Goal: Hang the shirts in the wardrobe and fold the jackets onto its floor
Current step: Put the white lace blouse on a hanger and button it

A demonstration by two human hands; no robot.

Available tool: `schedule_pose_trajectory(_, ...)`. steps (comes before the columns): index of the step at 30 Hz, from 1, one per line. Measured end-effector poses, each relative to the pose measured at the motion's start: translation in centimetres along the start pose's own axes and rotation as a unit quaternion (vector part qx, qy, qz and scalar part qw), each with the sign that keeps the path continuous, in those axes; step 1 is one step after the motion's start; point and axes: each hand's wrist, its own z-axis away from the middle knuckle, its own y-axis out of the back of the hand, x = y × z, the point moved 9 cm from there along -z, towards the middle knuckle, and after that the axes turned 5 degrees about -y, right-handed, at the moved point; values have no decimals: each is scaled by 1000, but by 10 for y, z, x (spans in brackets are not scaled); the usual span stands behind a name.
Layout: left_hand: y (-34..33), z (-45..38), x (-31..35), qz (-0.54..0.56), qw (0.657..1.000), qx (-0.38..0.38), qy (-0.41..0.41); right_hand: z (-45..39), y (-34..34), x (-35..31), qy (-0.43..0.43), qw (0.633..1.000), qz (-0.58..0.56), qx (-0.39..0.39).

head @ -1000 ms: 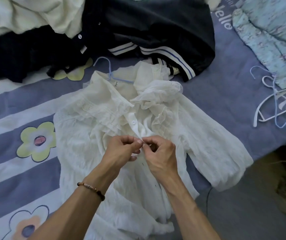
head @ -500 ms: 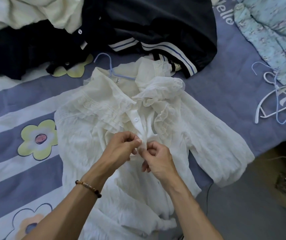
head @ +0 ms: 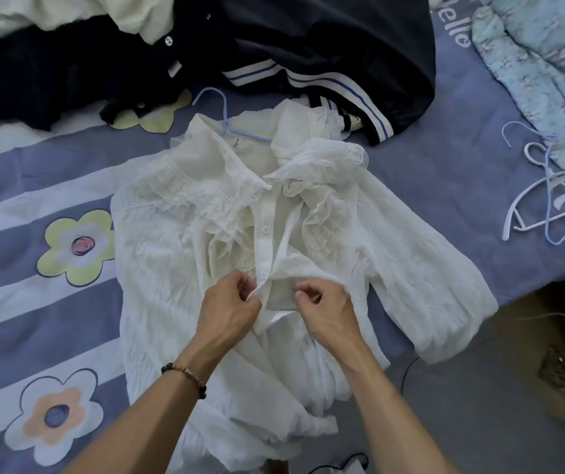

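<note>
Both hands, left hand [head: 231,311] and right hand [head: 322,307], pinch the shirt [head: 178,268] placket at 6 o'clock, apparently buttoning it onto the hanger [head: 221,111].

The blue hanger [head: 226,126] is mostly hidden inside the white shirt [head: 178,254]; the shirt's hem is cut off.
</note>
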Motion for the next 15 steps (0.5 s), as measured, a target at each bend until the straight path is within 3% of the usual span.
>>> schedule_pose_trajectory(7, 0, 10, -10, -89, 996, 14, 2, -45, -8, -7, 58, 985, 157, 36)
schedule_pose_trajectory(11, 3, 12, -13, -54, 998, 12, 15, -55, -10, -6, 44, 977, 206, 39)
schedule_pose_trajectory(15, -1, 19, -7, 36, 999, -11, 26, -52, -7, -1, 28, 984, 173, 11)
